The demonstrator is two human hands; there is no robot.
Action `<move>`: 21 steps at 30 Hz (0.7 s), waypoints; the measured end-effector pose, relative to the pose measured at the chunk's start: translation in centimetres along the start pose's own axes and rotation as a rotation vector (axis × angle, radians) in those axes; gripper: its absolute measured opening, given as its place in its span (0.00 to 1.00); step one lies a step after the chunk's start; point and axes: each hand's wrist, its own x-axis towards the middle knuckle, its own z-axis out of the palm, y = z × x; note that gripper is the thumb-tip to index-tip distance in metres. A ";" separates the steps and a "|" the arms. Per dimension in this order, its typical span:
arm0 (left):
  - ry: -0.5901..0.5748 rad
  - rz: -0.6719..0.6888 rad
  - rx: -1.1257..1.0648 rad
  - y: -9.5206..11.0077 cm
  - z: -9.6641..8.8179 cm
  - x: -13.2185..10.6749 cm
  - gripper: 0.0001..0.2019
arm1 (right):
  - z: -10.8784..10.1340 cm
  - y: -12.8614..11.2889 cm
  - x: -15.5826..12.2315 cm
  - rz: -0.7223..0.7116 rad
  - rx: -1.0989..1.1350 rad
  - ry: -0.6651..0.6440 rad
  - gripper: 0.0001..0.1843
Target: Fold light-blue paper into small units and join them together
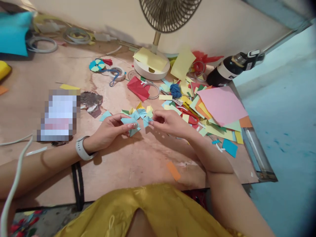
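My left hand (108,131) is closed in a pinch on a folded light-blue paper piece (130,125) just above the wooden table (118,164). A white watch sits on that wrist. My right hand (169,123) is also pinched, holding a small light-blue folded paper (146,121) right beside the left one. The two pieces nearly touch. Just behind the hands lies a small heap of folded blue and yellow paper bits (141,111).
A pile of coloured paper sheets (217,112) with red scissors (189,115) lies to the right. A fan on a white base (151,62), a black bottle (229,69), tape rolls (118,73) and a red paper (137,88) stand behind. The table's right edge (256,154) is near.
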 end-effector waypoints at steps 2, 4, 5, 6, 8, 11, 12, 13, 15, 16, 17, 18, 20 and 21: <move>-0.026 -0.012 0.012 0.1 0.1 -0.2 0.12 | -0.1 -0.2 -0.2 -0.033 0.146 0.059 0.12; -0.057 -0.040 0.006 0.1 0.3 -0.5 0.13 | 0.3 -0.6 -0.3 -0.053 0.197 0.112 0.12; -0.068 -0.055 -0.006 0.2 0.4 -0.6 0.14 | 0.7 -0.7 -0.3 -0.057 0.193 0.145 0.12; -0.075 -0.067 -0.023 0.2 0.5 -0.7 0.14 | 1.2 -0.8 -0.2 -0.057 0.183 0.176 0.11; -0.083 -0.092 -0.059 0.1 0.6 -0.8 0.13 | 2.2 -0.8 -0.1 -0.058 0.154 0.228 0.11; -0.099 -0.121 -0.108 0.0 0.7 -0.8 0.11 | 3.5 -0.4 -0.1 -0.087 0.071 0.298 0.06; -0.105 -0.120 -0.125 -0.1 0.7 -0.7 0.11 | 3.8 -0.3 -0.1 -0.109 0.025 0.320 0.04; -0.110 -0.113 -0.144 -0.2 0.7 -0.7 0.11 | 4.0 -0.2 -0.2 -0.142 -0.033 0.339 0.04; -0.118 -0.091 -0.180 -0.3 0.6 -0.7 0.11 | 4.4 -0.1 -0.5 -0.238 -0.172 0.360 0.09; -0.123 -0.083 -0.191 -0.3 0.5 -0.6 0.11 | 4.5 -0.1 -0.6 -0.295 -0.242 0.360 0.11; -0.125 -0.077 -0.201 -0.4 0.5 -0.6 0.11 | 4.5 -0.1 -0.8 -0.351 -0.305 0.354 0.13; -0.125 -0.075 -0.211 -0.4 0.5 -0.6 0.11 | 4.6 -0.1 -0.8 -0.401 -0.355 0.344 0.15; -0.115 -0.073 -0.242 -0.3 0.5 -0.5 0.12 | 4.7 0.0 -0.9 -0.465 -0.427 0.325 0.17; -0.108 -0.074 -0.262 -0.3 0.5 -0.4 0.12 | 4.8 0.1 -0.9 -0.478 -0.458 0.313 0.18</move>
